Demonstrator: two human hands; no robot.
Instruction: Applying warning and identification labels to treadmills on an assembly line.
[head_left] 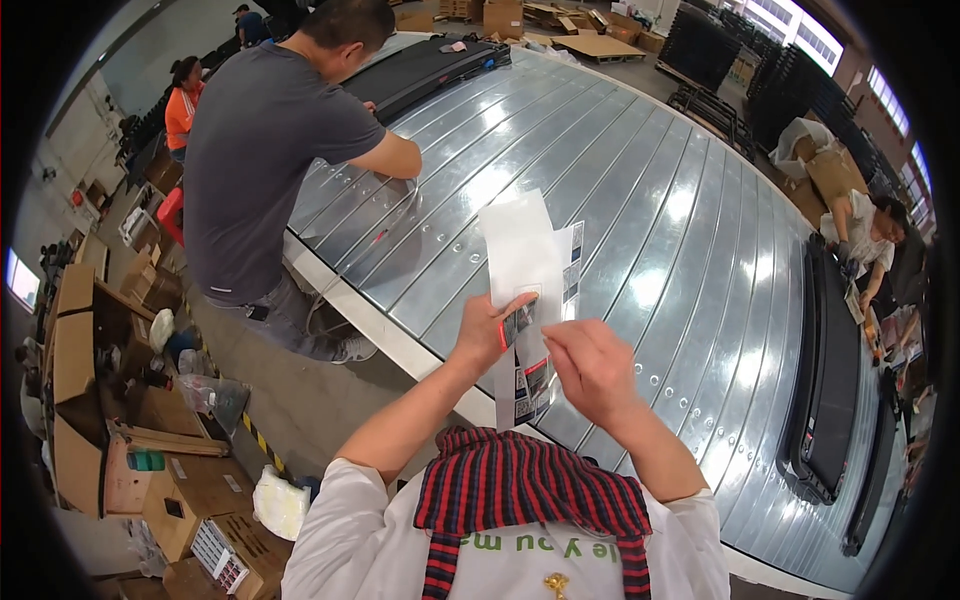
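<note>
My left hand (484,330) is closed around a few white label sheets (522,245), its thumb lying across them. Dark printed blocks and red patches show on the labels, and the sheets stand up in front of my chest above the near table edge. A second strip with dark printed squares (571,270) sticks out behind on the right. Just right of the sheets, my right hand (598,375) has its thumb and fingers pinched together beside their edge. Whatever lies between those fingertips, if anything, is too small to make out.
The big metal-topped table (650,250) spreads out ahead. A person in a grey shirt (262,170) leans over its left side near a black panel (425,75). Long black parts (825,380) lie on the right, near another worker (868,240). Cardboard boxes (195,490) crowd the left floor.
</note>
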